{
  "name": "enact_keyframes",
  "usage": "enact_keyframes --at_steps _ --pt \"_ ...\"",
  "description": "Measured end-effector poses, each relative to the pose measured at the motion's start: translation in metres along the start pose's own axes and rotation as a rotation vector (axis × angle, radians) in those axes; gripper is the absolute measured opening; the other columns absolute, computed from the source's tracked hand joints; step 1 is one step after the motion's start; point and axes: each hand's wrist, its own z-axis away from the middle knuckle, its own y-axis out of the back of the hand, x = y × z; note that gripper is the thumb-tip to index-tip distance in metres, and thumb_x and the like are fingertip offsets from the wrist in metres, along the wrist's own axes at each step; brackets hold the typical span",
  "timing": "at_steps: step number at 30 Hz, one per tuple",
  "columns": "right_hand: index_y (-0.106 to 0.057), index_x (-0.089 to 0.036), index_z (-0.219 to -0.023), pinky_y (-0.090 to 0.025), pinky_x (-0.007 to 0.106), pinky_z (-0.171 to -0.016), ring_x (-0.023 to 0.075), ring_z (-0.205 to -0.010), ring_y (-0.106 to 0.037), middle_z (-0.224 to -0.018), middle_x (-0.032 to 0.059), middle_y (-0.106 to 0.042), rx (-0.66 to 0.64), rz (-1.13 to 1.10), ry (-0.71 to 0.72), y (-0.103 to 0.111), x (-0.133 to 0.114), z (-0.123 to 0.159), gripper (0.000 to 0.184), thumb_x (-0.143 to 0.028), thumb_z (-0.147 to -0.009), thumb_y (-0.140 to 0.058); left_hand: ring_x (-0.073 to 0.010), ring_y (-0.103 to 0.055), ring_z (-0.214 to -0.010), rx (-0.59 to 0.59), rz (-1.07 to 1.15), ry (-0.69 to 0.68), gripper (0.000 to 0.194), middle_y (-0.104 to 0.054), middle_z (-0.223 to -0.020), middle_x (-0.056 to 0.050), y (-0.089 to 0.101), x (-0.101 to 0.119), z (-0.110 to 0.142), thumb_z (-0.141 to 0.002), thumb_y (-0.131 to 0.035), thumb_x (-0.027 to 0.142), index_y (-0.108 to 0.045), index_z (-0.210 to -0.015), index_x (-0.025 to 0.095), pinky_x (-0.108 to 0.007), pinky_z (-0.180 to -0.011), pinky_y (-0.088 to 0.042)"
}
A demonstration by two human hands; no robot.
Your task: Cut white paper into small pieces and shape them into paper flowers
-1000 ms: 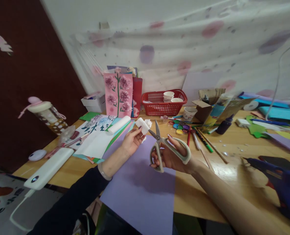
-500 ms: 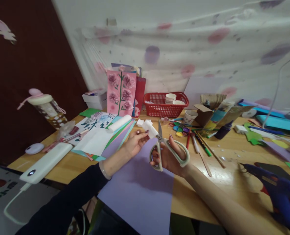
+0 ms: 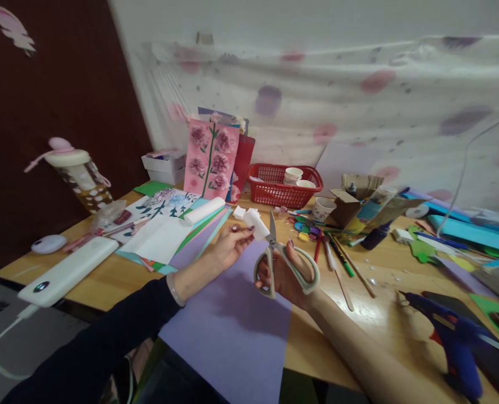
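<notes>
My left hand (image 3: 231, 246) pinches a small folded piece of white paper (image 3: 256, 223) above a large purple sheet (image 3: 232, 325) on the wooden table (image 3: 384, 314). My right hand (image 3: 285, 272) grips grey-handled scissors (image 3: 274, 255), fingers through the loops. The blades point up and away, and they meet the white paper at its right edge. Both hands hover just above the purple sheet, close together near the middle of the view.
A blue glue gun (image 3: 451, 331) lies at the right. Markers, brushes and paint pots (image 3: 316, 233) sit behind the hands, with a red basket (image 3: 289, 185) of cups beyond. A white power bank (image 3: 64, 269), paper stack (image 3: 169, 233), pink flower card (image 3: 211, 160) and bottle (image 3: 78, 174) stand left.
The scissors have closed in on the white paper, and the left hand has turned the paper slightly toward the blades. The camera view has shifted a little to the right.
</notes>
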Motion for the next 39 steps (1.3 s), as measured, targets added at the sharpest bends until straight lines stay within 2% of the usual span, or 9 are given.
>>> enact_keyframes --at_steps 5,12,17,20,24,30,34,39 --pt "-0.055 -0.016 -0.066 -0.047 0.024 -0.049 0.0087 -0.046 -0.046 -0.057 -0.002 -0.051 0.045 0.004 0.025 0.002 0.005 -0.003 0.052 -0.068 -0.07 -0.056 -0.0113 -0.063 -0.071 0.002 0.008 -0.004 0.035 -0.065 -0.067 0.002 0.002 0.002 -0.003 -0.056 -0.068 0.0 -0.039 -0.06 0.019 -0.027 -0.082 -0.043" --pt "-0.052 -0.015 -0.054 -0.04 0.018 -0.035 0.0059 -0.035 -0.042 -0.044 -0.0038 -0.048 0.243 0.118 -0.04 -0.001 0.006 -0.004 0.059 -0.072 -0.061 -0.061 -0.0105 -0.062 -0.07 -0.006 -0.019 -0.019 0.038 -0.063 -0.068 0.003 0.005 0.005 -0.008 -0.058 -0.069 0.001 -0.036 -0.06 0.02 -0.025 -0.075 -0.044" --pt "-0.051 -0.014 -0.051 -0.039 0.018 -0.034 0.0056 -0.032 -0.041 -0.04 -0.0036 -0.045 0.313 0.171 -0.082 0.001 0.005 -0.003 0.061 -0.073 -0.069 -0.052 -0.0109 -0.062 -0.07 -0.022 -0.032 -0.023 0.041 -0.062 -0.067 0.003 0.009 0.005 -0.011 -0.057 -0.071 0.002 -0.034 -0.06 0.019 -0.025 -0.073 -0.044" --pt "-0.054 -0.014 -0.057 -0.044 0.019 -0.039 0.0063 -0.036 -0.045 -0.046 -0.0027 -0.049 0.266 0.118 -0.041 0.001 0.004 0.001 0.056 -0.068 -0.073 -0.053 -0.0104 -0.062 -0.069 -0.039 -0.039 -0.033 0.04 -0.063 -0.067 0.003 0.009 0.004 -0.011 -0.056 -0.072 0.002 -0.036 -0.06 0.019 -0.025 -0.071 -0.044" --pt "-0.058 -0.015 -0.067 -0.052 0.026 -0.055 0.0089 -0.044 -0.051 -0.056 -0.0006 -0.056 0.136 0.049 -0.024 0.001 0.002 0.003 0.051 -0.066 -0.074 -0.054 -0.011 -0.062 -0.073 -0.064 -0.047 -0.033 0.036 -0.064 -0.07 0.002 0.009 0.003 -0.008 -0.056 -0.072 0.001 -0.04 -0.061 0.018 -0.025 -0.075 -0.045" --pt "-0.061 -0.016 -0.076 -0.051 0.033 -0.068 0.0136 -0.058 -0.057 -0.066 0.0025 -0.06 -0.022 0.025 0.022 0.001 -0.002 0.004 0.051 -0.065 -0.079 -0.047 -0.0112 -0.061 -0.073 -0.131 -0.077 -0.027 0.029 -0.061 -0.068 0.003 0.006 0.002 -0.002 -0.058 -0.072 0.003 -0.047 -0.063 0.017 -0.028 -0.08 -0.046" --pt "-0.061 -0.017 -0.076 -0.051 0.034 -0.069 0.0164 -0.066 -0.059 -0.067 0.0024 -0.059 -0.036 0.013 0.019 -0.002 -0.004 0.005 0.052 -0.068 -0.076 -0.047 -0.0097 -0.06 -0.07 -0.163 -0.086 -0.035 0.035 -0.056 -0.062 0.005 0.001 0.003 0.002 -0.057 -0.073 0.003 -0.042 -0.06 0.017 -0.026 -0.079 -0.046" --pt "-0.057 -0.017 -0.068 -0.05 0.027 -0.054 0.0104 -0.048 -0.05 -0.057 -0.0006 -0.054 0.042 0.023 0.026 -0.001 0.0 0.002 0.052 -0.069 -0.072 -0.053 -0.0102 -0.06 -0.07 -0.124 -0.091 -0.029 0.035 -0.058 -0.063 0.005 0.003 0.002 0.0 -0.056 -0.073 0.002 -0.042 -0.061 0.018 -0.026 -0.077 -0.046"
